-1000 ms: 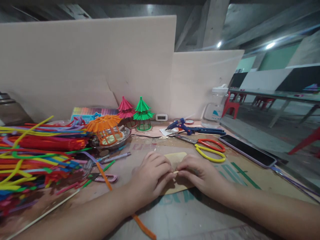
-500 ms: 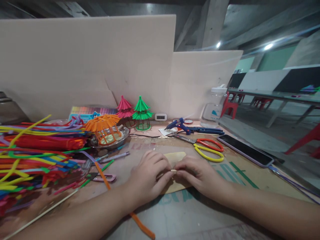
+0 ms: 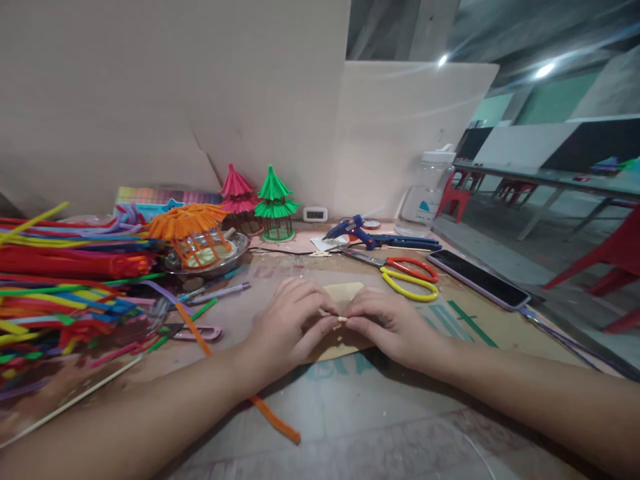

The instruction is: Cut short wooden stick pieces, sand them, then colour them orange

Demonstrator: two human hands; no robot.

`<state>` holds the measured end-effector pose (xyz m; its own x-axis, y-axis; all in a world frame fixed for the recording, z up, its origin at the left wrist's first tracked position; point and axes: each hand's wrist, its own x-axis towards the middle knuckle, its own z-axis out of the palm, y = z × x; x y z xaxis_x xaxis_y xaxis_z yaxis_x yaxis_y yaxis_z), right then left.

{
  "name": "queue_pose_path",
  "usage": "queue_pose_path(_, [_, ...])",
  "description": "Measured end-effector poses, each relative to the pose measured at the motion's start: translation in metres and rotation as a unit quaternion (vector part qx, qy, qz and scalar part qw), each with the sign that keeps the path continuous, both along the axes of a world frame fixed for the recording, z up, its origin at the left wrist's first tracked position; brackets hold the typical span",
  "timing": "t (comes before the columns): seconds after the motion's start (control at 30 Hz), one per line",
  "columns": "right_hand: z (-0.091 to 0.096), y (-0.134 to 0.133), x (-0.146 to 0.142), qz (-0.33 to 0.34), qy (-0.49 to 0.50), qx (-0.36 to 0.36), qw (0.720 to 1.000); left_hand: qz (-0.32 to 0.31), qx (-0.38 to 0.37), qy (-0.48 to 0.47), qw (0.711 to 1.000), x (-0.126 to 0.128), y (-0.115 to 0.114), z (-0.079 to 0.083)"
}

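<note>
My left hand [image 3: 293,323] and my right hand [image 3: 393,323] meet at the fingertips, both closed in a pinch on a short pale stick [image 3: 343,319]. Only a bit of it shows between the fingers; it looks like wood. Under the hands lies a tan sheet [image 3: 345,291], partly covered by them. An orange pipe cleaner [image 3: 275,419] passes beneath my left forearm. Beyond my right hand are scissors [image 3: 410,283] with one red and one yellow handle.
Bundled pipe cleaners [image 3: 75,263] crowd the left. An orange hut-like model [image 3: 193,223] rests on a metal dish [image 3: 243,248]; a green model [image 3: 273,207] and a pink one [image 3: 235,193] stand behind. A blue glue gun [image 3: 353,230], phone [image 3: 480,280] and clear bottle [image 3: 425,197] are farther right.
The camera view has tilted down and shifted slightly, so the table scene sits higher in the picture. Both hands keep their pinch on the short stick.
</note>
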<state>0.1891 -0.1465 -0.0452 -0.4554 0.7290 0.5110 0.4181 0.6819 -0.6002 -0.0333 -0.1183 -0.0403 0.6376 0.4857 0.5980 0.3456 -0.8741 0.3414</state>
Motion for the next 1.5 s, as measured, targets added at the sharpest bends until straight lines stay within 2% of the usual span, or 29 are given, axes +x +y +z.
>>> queue_pose_path(0.13, [0.001,-0.001,-0.002,0.012,-0.012,0.004,1.000,0.007,-0.003,-0.003,1.000,0.001,0.000,0.000])
queue_pose_path(0.23, [0.003,-0.002,0.000,-0.007,-0.023,-0.002,1.000,0.026,-0.011,0.003,1.000,0.002,0.001,-0.001])
queue_pose_path(0.4, [0.004,0.012,0.021,-0.109,-0.032,0.026,0.993,0.047,-0.047,0.066,0.996,0.002,-0.001,0.000])
queue_pose_path(0.53, [0.002,0.045,0.041,-0.190,-0.084,0.015,0.978,0.024,-0.034,0.132,0.990,0.003,-0.006,0.000])
queue_pose_path(0.67, [0.007,0.090,0.036,-0.172,-0.184,0.053,0.966,0.019,-0.010,0.143,0.990,0.004,-0.009,-0.001])
queue_pose_path(0.73, [0.011,0.108,0.024,-0.167,-0.196,0.068,0.964,0.017,-0.005,0.151,0.988,0.003,-0.009,-0.001])
queue_pose_path(0.87, [0.019,0.124,-0.008,-0.112,-0.207,0.078,0.969,0.013,0.013,0.167,0.986,0.003,-0.011,-0.001])
queue_pose_path(1.0, [0.019,0.119,-0.041,0.043,-0.211,0.041,0.976,0.019,0.024,0.157,0.987,0.004,-0.012,-0.002])
queue_pose_path(1.07, [0.015,0.118,-0.054,0.079,-0.198,0.012,0.977,0.023,0.028,0.153,0.988,0.004,-0.012,-0.003])
queue_pose_path(1.23, [0.013,0.113,-0.057,0.019,-0.132,-0.054,0.990,0.026,-0.004,0.136,0.990,0.004,-0.010,-0.004])
queue_pose_path(1.37, [0.024,0.084,-0.035,0.008,-0.030,-0.139,0.990,0.039,-0.081,0.084,0.992,0.003,-0.004,-0.003])
queue_pose_path(1.43, [0.029,0.061,-0.023,0.030,0.083,-0.216,0.972,0.044,-0.110,0.060,0.991,0.003,-0.002,-0.001])
queue_pose_path(1.5, [0.032,0.040,-0.013,0.039,0.149,-0.276,0.949,0.043,-0.118,0.037,0.991,0.003,-0.001,0.000])
